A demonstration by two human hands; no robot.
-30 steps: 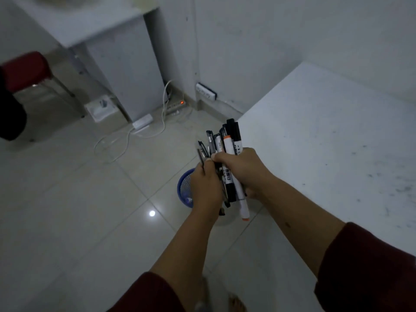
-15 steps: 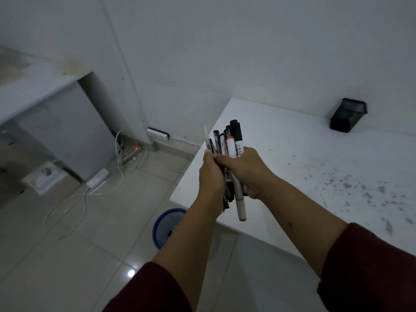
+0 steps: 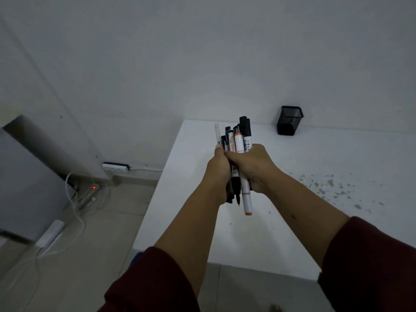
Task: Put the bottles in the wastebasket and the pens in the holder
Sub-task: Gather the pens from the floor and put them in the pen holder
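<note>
A bundle of several pens and markers, black, white and orange-tipped, stands upright between both hands above the white table. My left hand wraps the bundle's left side and my right hand wraps its right side, the fingers pressed together around it. The black mesh pen holder stands at the table's back edge against the wall, beyond and to the right of the bundle. Only a blue sliver of the wastebasket shows beside my left sleeve, under the table's near corner. No bottles are in view.
A grey cabinet stands at the left. Power strips with white cables lie on the tiled floor by the wall. Dark specks mark the table's right part.
The view has lifted from the floor to the table and wall. Both hands have carried the pen bundle over the table, nearer the holder. The blue wastebasket has slipped almost out of sight.
</note>
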